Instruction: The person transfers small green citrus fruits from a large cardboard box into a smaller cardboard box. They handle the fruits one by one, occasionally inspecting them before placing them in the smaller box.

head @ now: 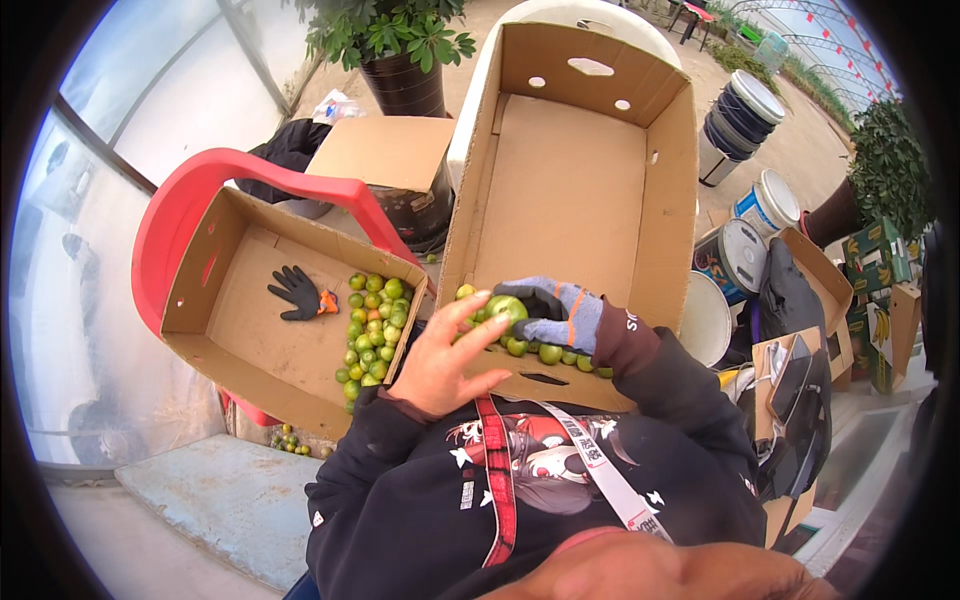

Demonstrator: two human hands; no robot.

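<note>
My right hand (559,313), in a grey-blue and black work glove, grips a large green tomato (507,307) over the near end of the big cardboard box (562,195). My bare left hand (450,352) is beside it with fingers apart, its fingertips overlapping the tomato's near side; whether they touch it I cannot tell. Below the glove, a row of smaller green tomatoes (550,353) lies along the box's near wall. To the left, a smaller cardboard box (259,375) holds many green and yellowish tomatoes (375,322) on its right side and a black glove with an orange cuff (298,294).
The smaller box rests in a red plastic chair (225,165), the big one on a white chair (517,15). Paint buckets (731,255) stand at right, near banana cartons (877,330). A potted plant (401,79) is ahead; more tomatoes (289,441) lie low at left.
</note>
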